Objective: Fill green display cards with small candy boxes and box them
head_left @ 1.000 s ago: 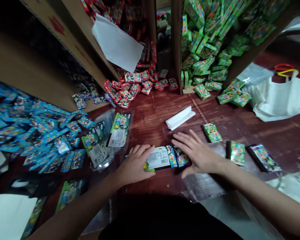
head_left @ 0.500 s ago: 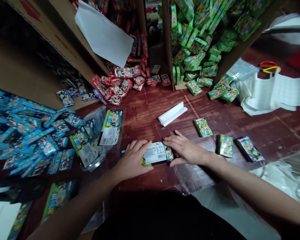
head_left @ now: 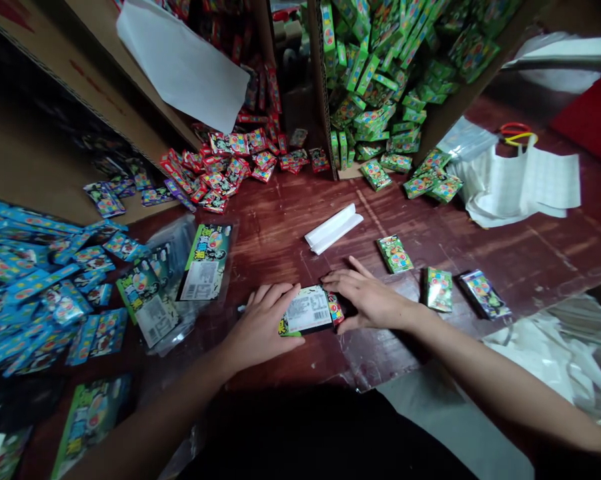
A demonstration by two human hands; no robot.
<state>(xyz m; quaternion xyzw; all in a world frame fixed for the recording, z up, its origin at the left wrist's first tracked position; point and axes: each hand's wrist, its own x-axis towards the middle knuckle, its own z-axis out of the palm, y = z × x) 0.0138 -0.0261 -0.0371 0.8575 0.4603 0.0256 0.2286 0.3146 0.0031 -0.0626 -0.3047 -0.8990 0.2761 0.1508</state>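
Observation:
A flat printed pouch (head_left: 307,310) in black and green, with a white barcode label facing up, lies on the table in front of me. My left hand (head_left: 267,320) is closed over its left end, thumb along the near edge. At the pouch's right end, a small red box (head_left: 335,309) sticks out of the opening. My right hand (head_left: 364,298) grips this box from the right, fingers on the far side and thumb on the near side. Right of it lie a green box (head_left: 395,254), another green box (head_left: 437,290) and a purple box (head_left: 484,294).
Blue packets (head_left: 63,300) are heaped at left beside more pouches (head_left: 150,293). Cartons behind hold red packets (head_left: 230,167) and green boxes (head_left: 373,87). A folded white paper (head_left: 333,229) lies mid-table. White label sheets (head_left: 510,177) and scissors (head_left: 516,133) lie at far right.
The purple packet at the pouch's opening has gone from sight, and the red box now shows there. The whole view has shifted slightly; both hands stay at the pouch.

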